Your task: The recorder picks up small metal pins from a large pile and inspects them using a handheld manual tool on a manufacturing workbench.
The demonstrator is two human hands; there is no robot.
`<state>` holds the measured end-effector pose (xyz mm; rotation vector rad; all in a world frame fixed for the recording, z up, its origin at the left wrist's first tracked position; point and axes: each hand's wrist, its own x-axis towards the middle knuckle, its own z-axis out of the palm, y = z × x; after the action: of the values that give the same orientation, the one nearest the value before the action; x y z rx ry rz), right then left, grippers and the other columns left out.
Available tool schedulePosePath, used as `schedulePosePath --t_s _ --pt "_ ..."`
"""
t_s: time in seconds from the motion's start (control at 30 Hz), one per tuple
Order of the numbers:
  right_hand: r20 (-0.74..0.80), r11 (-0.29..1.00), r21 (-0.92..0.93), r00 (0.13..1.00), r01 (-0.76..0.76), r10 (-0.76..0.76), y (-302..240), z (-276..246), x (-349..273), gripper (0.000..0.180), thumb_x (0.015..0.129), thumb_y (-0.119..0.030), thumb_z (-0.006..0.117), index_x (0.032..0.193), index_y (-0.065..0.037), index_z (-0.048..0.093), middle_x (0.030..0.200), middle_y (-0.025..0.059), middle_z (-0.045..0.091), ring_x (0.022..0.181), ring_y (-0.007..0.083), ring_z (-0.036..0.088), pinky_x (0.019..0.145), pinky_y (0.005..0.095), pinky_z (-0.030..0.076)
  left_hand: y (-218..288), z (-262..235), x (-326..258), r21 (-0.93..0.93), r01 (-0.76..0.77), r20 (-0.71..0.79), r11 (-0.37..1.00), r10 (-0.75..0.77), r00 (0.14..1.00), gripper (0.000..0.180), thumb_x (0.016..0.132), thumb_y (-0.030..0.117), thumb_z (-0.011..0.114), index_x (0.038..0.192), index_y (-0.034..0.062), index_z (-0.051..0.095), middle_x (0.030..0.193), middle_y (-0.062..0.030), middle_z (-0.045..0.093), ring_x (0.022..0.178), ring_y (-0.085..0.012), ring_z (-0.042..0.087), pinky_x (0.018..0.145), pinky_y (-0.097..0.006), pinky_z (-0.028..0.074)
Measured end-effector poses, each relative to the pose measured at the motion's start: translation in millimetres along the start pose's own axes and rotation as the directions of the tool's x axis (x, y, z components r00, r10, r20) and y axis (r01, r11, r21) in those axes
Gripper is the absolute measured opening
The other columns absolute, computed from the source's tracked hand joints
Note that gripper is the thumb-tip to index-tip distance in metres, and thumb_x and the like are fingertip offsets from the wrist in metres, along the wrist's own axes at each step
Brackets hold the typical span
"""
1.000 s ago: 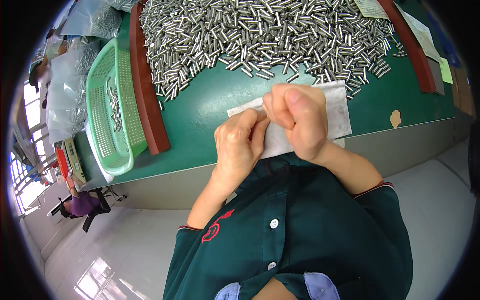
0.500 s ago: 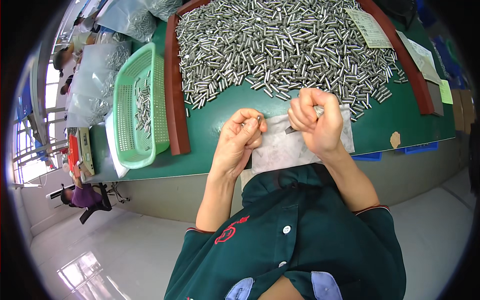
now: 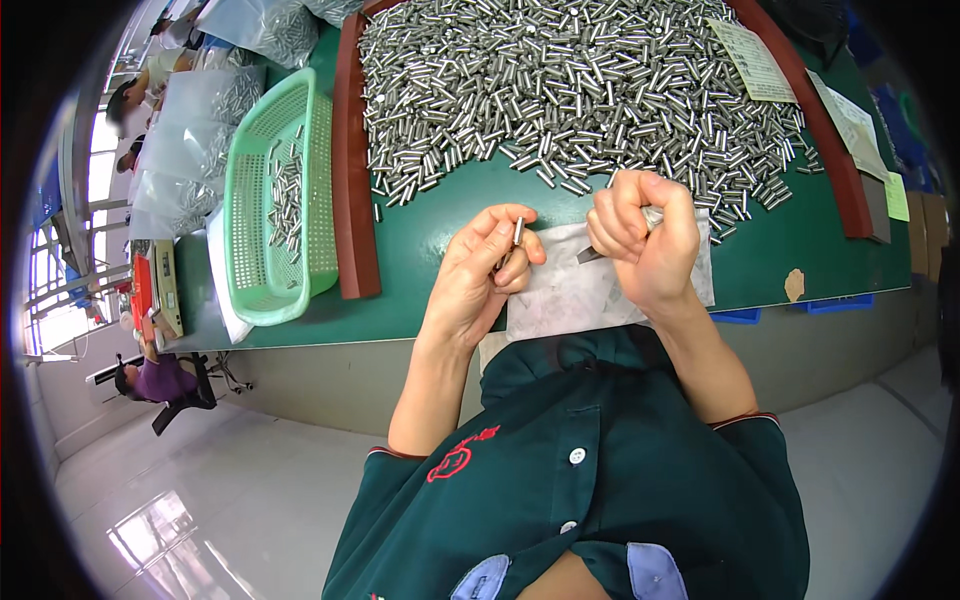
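My left hand (image 3: 470, 275) pinches a short shiny metal pin (image 3: 519, 232) between thumb and forefinger, with one end of it pointing up. The other fingers curl below, and whether they hold more pins is hidden. To its right, my right hand (image 3: 650, 245) is closed in a fist round a small tool (image 3: 588, 256). Only its flat dark tip shows, pointing toward my left hand, and a pale bit appears between the fingers. Both hands are apart, above a stained whitish cloth (image 3: 560, 305) at the table's near edge. Beyond them spreads a large heap of metal pins (image 3: 560, 90).
Dark red rails (image 3: 352, 200) flank the heap on the green table (image 3: 430, 235). Left of them stands a green plastic basket (image 3: 322, 225) with some pins inside. Clear bags of pins (image 3: 180, 150) lie farther left. Paper sheets (image 3: 752, 60) rest at right. Another person (image 3: 165, 378) sits far left.
In my left hand the pin now shows more of its length, and the fingers have opened slightly. My right hand keeps its grip on the tool. The view has shifted a little.
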<state>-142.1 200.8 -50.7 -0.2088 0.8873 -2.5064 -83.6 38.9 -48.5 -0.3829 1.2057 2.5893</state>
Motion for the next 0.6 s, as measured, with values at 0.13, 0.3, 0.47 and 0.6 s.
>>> schedulePosePath --t_s 0.13,0.3,0.47,0.6 --pt "-0.009 1.000 -0.012 1.000 -0.003 0.002 0.0 1.2 0.3 0.036 0.082 -0.025 0.028 0.049 -0.010 0.028 0.040 -0.0024 0.025 0.036 0.0065 0.016 0.037 0.0229 0.016 0.5 -3.4 0.4 0.005 0.017 0.007 1.000 -0.017 1.000 0.023 0.090 0.016 0.039 0.102 -0.0020 0.048 0.072 -0.0113 0.055 0.046 -0.0044 0.029 0.042 -0.018 0.023" --pt "0.010 0.999 0.033 1.000 0.022 -0.023 1.0 0.4 -0.1 0.033 0.081 -0.021 0.029 0.051 -0.009 0.030 0.041 -0.0022 0.026 0.037 0.0057 0.017 0.037 0.0224 0.015 2.4 -1.2 -2.2 -0.022 0.002 -0.013 1.000 -0.002 1.000 0.025 0.091 0.019 0.039 0.103 -0.0008 0.048 0.066 -0.0047 0.047 0.048 -0.0043 0.028 0.042 -0.018 0.023" --pt "-0.013 0.999 0.040 1.000 0.024 -0.024 2.5 -5.4 -1.2 0.033 0.082 -0.021 0.029 0.050 -0.009 0.029 0.041 -0.0018 0.026 0.037 0.0058 0.018 0.037 0.0223 0.015 53.0 -7.3 -23.5 0.406 -0.424 -0.167 0.810 0.521 0.837 0.018 0.089 0.019 0.044 0.094 0.0032 0.050 0.060 0.0045 0.032 0.049 -0.0029 0.024 0.041 -0.017 0.020" --pt "0.004 0.999 0.040 1.000 0.024 -0.024 0.9 1.5 -1.6 0.033 0.081 -0.020 0.029 0.050 -0.009 0.030 0.041 -0.0018 0.026 0.037 0.0058 0.018 0.037 0.0222 0.016 118.6 -28.6 -41.9 0.936 -0.308 -0.034 0.172 0.912 0.408 0.017 0.090 0.013 0.040 0.097 0.0010 0.050 0.064 -0.0002 0.042 0.056 -0.0050 0.036 0.050 -0.018 0.031"
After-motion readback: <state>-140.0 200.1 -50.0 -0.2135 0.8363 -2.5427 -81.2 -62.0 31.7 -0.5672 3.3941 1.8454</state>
